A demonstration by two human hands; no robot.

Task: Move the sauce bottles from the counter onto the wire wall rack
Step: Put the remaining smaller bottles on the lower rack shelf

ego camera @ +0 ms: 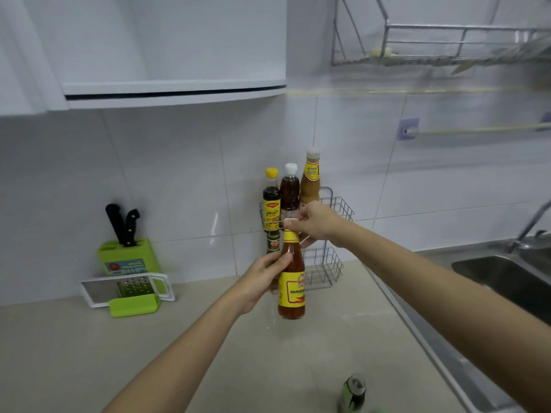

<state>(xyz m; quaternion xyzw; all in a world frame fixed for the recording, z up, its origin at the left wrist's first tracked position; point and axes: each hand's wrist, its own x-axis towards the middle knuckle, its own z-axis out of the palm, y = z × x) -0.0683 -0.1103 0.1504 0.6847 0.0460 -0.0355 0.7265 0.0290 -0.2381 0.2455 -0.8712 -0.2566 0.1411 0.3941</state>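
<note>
The chili sauce bottle, a slim glass-like bottle of orange-red sauce with a yellow label and neck band, is held upright above the speckled beige counter, just in front of the thin white wire wall rack. The left hand wraps its shoulder while the right hand pinches its cap end at the neck. Three bottles stand in the rack's upper basket: dark soy-type, reddish-brown, tan.

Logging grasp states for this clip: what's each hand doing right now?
Left hand: closed on the chili sauce bottle, gripping its body.
Right hand: fingers pinching the same bottle's cap.
</note>
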